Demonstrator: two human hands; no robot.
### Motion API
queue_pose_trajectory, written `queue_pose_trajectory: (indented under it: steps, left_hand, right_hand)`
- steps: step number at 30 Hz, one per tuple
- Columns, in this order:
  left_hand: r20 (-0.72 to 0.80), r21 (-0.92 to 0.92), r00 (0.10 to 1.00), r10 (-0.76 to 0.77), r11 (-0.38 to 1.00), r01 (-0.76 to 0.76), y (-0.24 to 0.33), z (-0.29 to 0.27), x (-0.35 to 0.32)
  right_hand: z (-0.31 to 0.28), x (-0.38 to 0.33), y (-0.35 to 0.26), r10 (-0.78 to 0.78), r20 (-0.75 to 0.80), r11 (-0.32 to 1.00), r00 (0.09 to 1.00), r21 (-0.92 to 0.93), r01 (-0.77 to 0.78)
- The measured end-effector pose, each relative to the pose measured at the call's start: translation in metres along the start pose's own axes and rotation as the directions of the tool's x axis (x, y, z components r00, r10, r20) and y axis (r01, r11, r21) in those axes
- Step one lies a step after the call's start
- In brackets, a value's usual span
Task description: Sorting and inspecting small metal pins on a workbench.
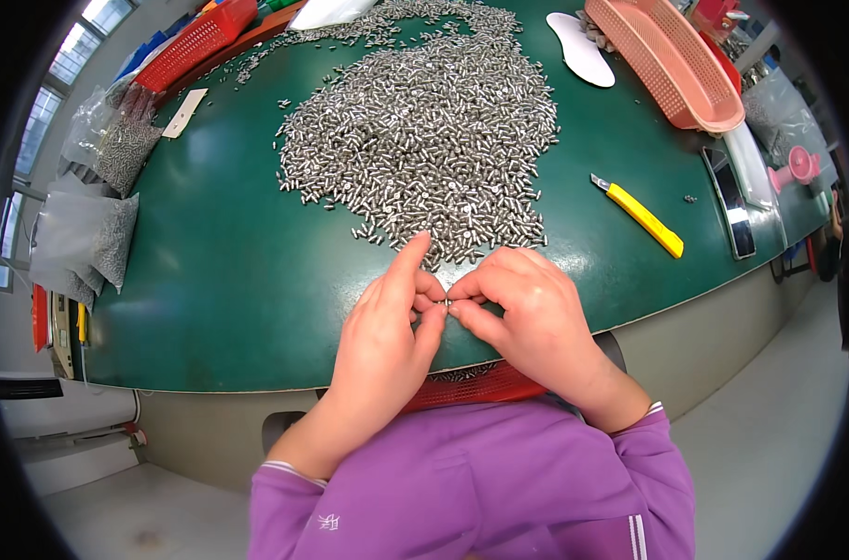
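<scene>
My left hand [384, 327] and my right hand [542, 313] meet over the near part of the green table [228, 280]. Between their fingertips is a small silvery metal piece [447, 302], mostly covered by the fingers. Thumb and fingers of each hand are pinched at it, while the left index finger sticks out toward the pile. Just beyond the hands spreads a big heap of small shiny metal pieces [434, 140]. Under my wrists, at the table edge, a red basket [480, 390] holds more metal pieces.
To the right lie a yellow utility knife [644, 219], blade out, and a phone [729, 203]. A pink basket [667, 65] and a white flat piece [581, 51] stand farther back. Bags of metal pieces [112, 233] line the left edge, near a red basket [196, 45].
</scene>
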State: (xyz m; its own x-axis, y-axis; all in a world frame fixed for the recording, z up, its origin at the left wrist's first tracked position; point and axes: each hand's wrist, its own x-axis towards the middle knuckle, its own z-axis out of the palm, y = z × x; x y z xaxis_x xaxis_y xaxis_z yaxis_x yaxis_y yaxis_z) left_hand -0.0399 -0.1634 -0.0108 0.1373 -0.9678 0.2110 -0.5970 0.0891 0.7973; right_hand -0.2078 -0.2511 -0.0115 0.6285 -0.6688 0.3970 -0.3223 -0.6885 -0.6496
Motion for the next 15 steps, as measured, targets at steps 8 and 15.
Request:
queue_pose_trajectory:
  steps: [8, 15]
  left_hand:
    - [-0.018, -0.003, 0.999, 0.036, 0.999, -0.036, -0.0049, 0.0033, -0.0031]
    - [0.015, 0.007, 0.999, 0.043, 0.999, -0.043, -0.0026, -0.0013, -0.0057]
  right_hand:
    - [0.0017, -0.0038, 0.0007, -0.026, 0.011, 1.0, 1.0, 0.006, 0.026]
    - [0.001, -0.0057, 0.0027, -0.047, 0.009, 0.998, 0.999, 0.034, 0.047]
